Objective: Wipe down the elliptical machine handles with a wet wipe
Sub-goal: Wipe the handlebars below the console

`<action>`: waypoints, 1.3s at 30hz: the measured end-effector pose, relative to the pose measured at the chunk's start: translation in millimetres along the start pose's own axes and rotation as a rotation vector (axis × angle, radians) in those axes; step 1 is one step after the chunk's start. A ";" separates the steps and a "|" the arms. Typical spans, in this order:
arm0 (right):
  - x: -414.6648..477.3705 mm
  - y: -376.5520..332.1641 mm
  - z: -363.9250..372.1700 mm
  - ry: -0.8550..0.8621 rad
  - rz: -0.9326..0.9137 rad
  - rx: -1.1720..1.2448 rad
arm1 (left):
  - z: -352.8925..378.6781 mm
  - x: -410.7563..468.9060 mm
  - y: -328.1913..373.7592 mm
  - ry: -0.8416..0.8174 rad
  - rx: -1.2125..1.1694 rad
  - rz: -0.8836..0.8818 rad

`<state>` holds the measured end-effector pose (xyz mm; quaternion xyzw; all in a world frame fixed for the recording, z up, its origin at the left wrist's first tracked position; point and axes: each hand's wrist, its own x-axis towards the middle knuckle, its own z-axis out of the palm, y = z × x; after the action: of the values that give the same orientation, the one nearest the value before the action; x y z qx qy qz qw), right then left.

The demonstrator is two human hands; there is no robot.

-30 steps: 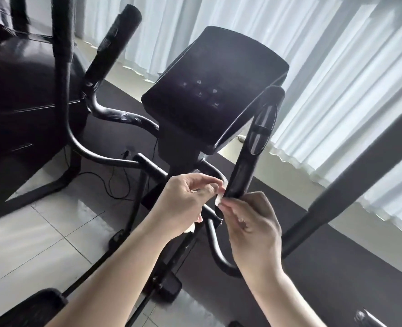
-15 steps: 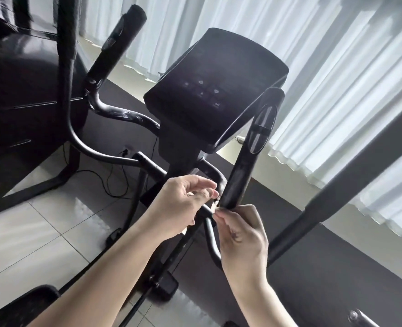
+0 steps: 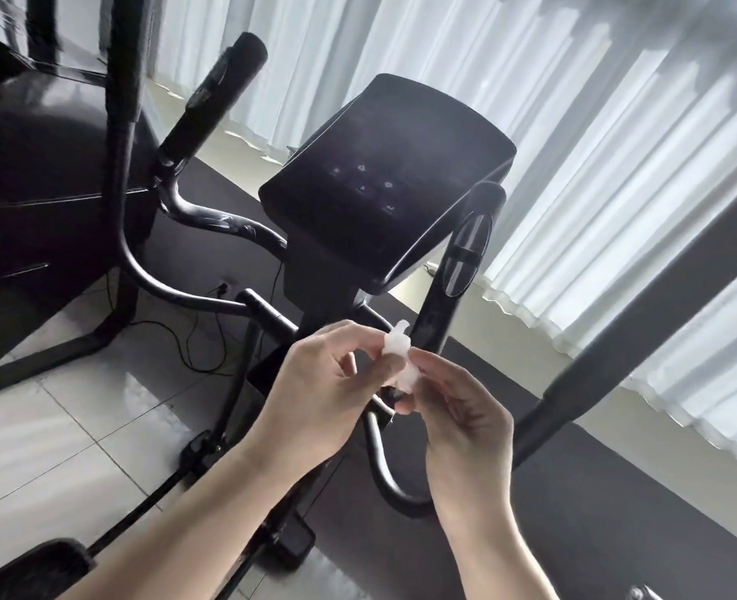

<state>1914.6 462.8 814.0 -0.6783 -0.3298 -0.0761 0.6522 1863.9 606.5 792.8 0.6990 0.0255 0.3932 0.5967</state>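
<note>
**While the wipe sits bunched between both hands, the handles wait**

Since the wet wipe (image 3: pixel 399 357) is a small crumpled wad and touches no part of the machine, the step in hand looks like getting it ready, unfolding or regripping it, rather than wiping; it hangs just below the console (image 3: pixel 384 184), in front of the foot of the right handle (image 3: pixel 457 275). The left hand (image 3: pixel 314 383), below the console and a little to its left, has its fingers curled and pinches the upper end of the wad between thumb and fingertips; the right hand (image 3: pixel 453 409), below the console and to its right, pinches the lower end the same way; neither holds anything else.

The next move likely calls for spreading the wipe flat across one palm, then wrapping it round the nearest grip, probably the right handle beside the console; the left handle (image 3: pixel 210 97) rises well to the console's upper left and would need a longer reach.

Below the console lies a pale tiled floor (image 3: pixel 55 426) with a dark mat (image 3: pixel 617 513) under the machine; a thin cable (image 3: pixel 193 339) trails on the tiles to the console's lower left; a foot pedal (image 3: pixel 24 569) shows far below it; white curtains (image 3: pixel 574 123) hang behind and to its right; dark furniture (image 3: pixel 33 188) stands to its left.
</note>
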 end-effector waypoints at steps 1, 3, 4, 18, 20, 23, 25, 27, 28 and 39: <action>2.6 -0.2 -1.9 0.028 -0.018 -0.025 | -0.3 4.5 0.1 0.033 -0.018 -0.011; 10.2 0.8 -5.8 0.131 -0.053 -0.071 | 0.4 16.8 1.1 0.075 -0.068 -0.020; 14.7 1.7 -7.5 0.182 -0.060 -0.078 | 2.3 24.7 3.0 0.082 -0.097 -0.008; 30.3 4.6 0.5 0.274 0.029 -0.065 | 33.3 60.7 18.9 0.187 0.416 0.276; 31.4 4.5 0.9 0.275 0.038 -0.068 | 33.5 59.9 18.9 0.183 0.397 0.276; 32.1 3.4 2.4 0.279 0.052 -0.055 | 32.0 58.1 14.0 0.170 0.333 0.248; 31.6 3.1 2.5 0.280 0.052 -0.049 | 31.0 51.8 7.6 0.140 0.339 0.241; 29.7 3.1 1.9 0.274 0.048 -0.048 | 28.6 37.1 -3.5 0.090 0.363 0.215; 28.4 3.1 1.7 0.272 0.047 -0.047 | 26.6 27.9 -10.0 0.062 0.366 0.193; 32.3 5.6 3.8 0.276 0.050 -0.042 | 35.0 51.5 14.1 0.146 0.056 0.131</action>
<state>1941.3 478.0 826.0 -0.6828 -0.2185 -0.1593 0.6787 1913.6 599.9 832.4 0.6853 0.0342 0.4802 0.5465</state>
